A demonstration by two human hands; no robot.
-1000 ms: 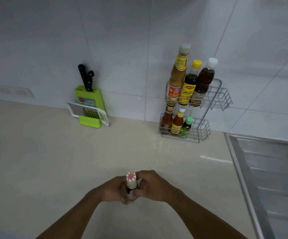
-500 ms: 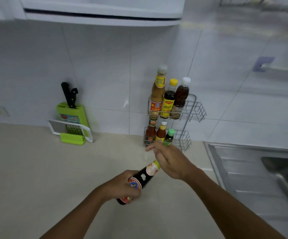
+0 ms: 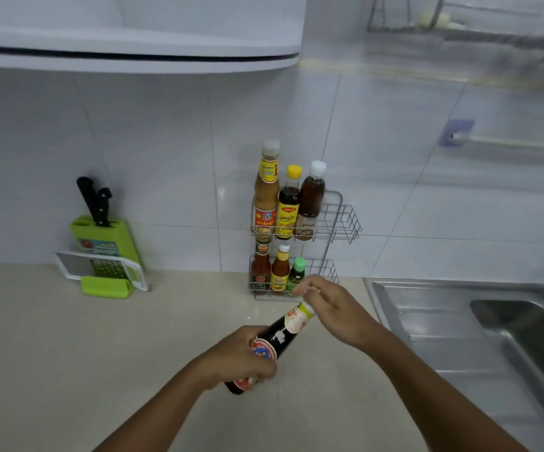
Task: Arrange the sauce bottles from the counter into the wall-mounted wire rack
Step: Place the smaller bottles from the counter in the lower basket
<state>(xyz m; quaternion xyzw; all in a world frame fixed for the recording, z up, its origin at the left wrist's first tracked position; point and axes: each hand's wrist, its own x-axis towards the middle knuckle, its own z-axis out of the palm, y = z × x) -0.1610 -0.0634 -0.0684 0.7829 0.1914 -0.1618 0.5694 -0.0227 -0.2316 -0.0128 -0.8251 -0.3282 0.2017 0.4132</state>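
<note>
Left hand (image 3: 241,355) clasps a dark bottle (image 3: 274,345), now tilted off the counter (image 3: 68,353), its cap under right-hand fingers (image 3: 309,288), toward the rack (image 3: 339,223) — placement looks imminent.

I see a dark sauce bottle (image 3: 275,345) above the counter — tilted, cap end up and to the right, with a red-and-white label and a pale neck label. The wire rack (image 3: 340,223) on the tiled wall has two tiers — three tall bottles (image 3: 287,203) upright at the left of the upper tier, three small bottles (image 3: 279,270) upright in the lower.
</note>
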